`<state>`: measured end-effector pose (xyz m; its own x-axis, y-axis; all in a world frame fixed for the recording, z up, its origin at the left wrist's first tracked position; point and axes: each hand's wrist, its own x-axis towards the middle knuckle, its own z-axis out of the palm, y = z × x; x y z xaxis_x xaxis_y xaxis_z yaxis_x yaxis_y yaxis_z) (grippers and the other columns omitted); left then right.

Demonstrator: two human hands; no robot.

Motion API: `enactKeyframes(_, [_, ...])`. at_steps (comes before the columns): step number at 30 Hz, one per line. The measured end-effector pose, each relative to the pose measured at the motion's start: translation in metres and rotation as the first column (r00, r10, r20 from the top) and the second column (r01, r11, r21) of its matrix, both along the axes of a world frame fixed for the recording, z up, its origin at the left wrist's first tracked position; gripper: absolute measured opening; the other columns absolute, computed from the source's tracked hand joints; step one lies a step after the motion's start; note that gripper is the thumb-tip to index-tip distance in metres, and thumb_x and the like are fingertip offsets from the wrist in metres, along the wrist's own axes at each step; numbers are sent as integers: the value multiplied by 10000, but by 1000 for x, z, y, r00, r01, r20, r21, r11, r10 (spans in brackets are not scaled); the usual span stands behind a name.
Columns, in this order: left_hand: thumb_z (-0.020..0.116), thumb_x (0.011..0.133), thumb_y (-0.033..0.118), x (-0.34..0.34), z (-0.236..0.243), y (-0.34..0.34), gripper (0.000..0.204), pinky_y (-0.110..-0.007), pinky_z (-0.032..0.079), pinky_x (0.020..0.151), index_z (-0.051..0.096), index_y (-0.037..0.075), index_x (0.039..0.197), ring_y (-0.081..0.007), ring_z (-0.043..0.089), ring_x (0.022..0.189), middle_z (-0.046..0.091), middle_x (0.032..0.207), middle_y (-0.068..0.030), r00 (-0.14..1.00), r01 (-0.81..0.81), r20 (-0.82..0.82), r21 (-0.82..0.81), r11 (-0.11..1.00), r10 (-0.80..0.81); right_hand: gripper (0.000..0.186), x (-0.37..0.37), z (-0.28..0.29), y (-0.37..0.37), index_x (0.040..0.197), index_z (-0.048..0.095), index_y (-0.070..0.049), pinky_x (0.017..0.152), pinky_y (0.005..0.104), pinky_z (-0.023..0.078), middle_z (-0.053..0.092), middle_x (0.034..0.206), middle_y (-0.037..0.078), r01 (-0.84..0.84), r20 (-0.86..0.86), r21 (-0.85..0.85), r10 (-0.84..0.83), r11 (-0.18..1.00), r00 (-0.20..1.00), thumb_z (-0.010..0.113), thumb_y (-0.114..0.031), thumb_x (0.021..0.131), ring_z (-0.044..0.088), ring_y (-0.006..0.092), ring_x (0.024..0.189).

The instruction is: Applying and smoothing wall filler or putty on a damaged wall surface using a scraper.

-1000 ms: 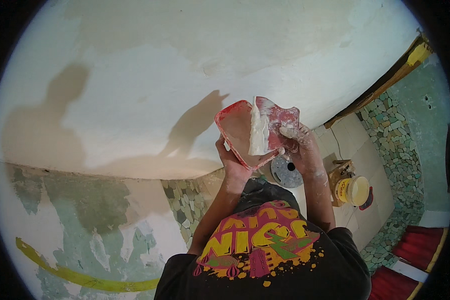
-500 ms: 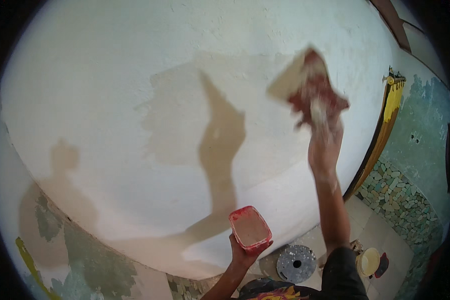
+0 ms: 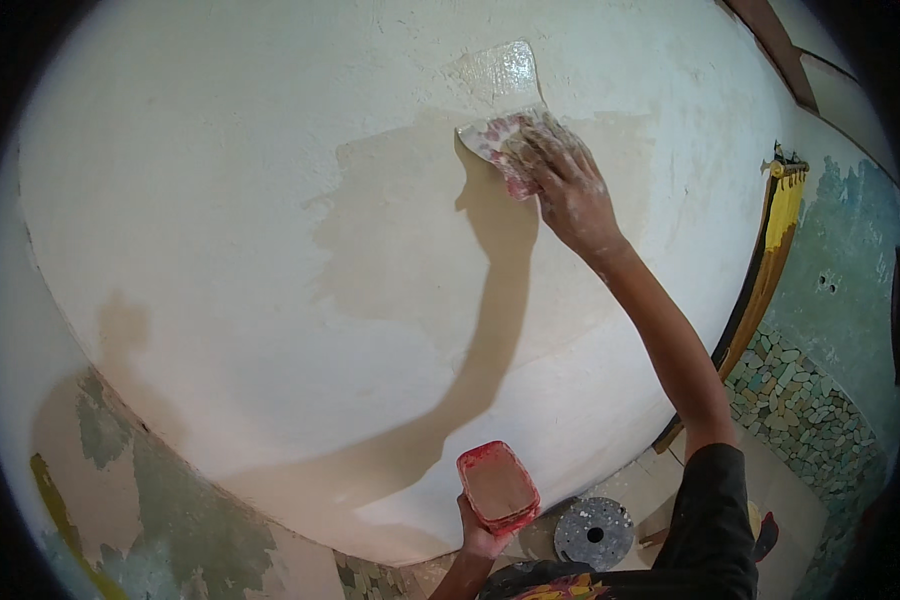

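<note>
My right hand (image 3: 560, 185) is stretched up to the white wall (image 3: 210, 200), its fingers closed over a putty-smeared red and white putty spreader (image 3: 495, 140). The spreader's wide edge lies against the wall, just below a glossy wet patch of putty (image 3: 505, 75). Around and beneath it spreads a larger beige patch (image 3: 400, 230) with ragged edges. Low in front of me, my left hand (image 3: 482, 535) grips a red plastic tub (image 3: 535, 502) from below. Smooth beige putty (image 3: 500, 487) fills much of the tub, and dried smears coat its rim.
A grey speckled round disc (image 3: 580, 530) with a central hole is down by the tiled floor. To the right stand a yellow cloth on a wooden frame (image 3: 785, 210) and a green wall with stone cladding (image 3: 795, 385). Shadows of my arm and body fall across the wall.
My right hand has swung left with the spreader, whose edge now meets the wall. A shiny wet patch has appeared above it. The tub in my left hand sits slightly lower.
</note>
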<state>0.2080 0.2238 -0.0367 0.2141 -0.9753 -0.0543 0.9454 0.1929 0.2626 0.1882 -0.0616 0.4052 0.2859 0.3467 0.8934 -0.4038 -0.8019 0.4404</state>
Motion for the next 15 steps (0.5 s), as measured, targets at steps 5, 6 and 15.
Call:
enactKeyframes(5, [587,871,737,-5,-14,10,827,-698,438,1056,437,261,1531,-348,567,1294,552,1474,-45,999,-43,-33,-3,999,43,429,-18,45,5,1296,664,-112,1098,489,447,654,1329,114,-51,153,-26,55,998,987,666,-31,874,552,367,1323])
enactKeyframes(6, [587,871,737,-4,-18,11,827,-698,438,1056,437,261,1531,-348,567,1294,552,1474,-45,998,-45,-32,1,999,45,432,-16,62,0,1312,656,-111,1083,475,455,653,1339,109,-49,203,-53,59,997,977,659,-37,886,570,352,1298])
enactKeyframes(15, [466,964,593,-10,-11,22,597,-635,457,1060,567,234,1430,-325,564,1303,620,1404,-24,980,-153,-105,143,978,168,419,-4,55,-30,1268,718,-142,1062,426,512,632,1387,105,-34,-30,-5,34,999,999,723,-47,860,594,333,1271])
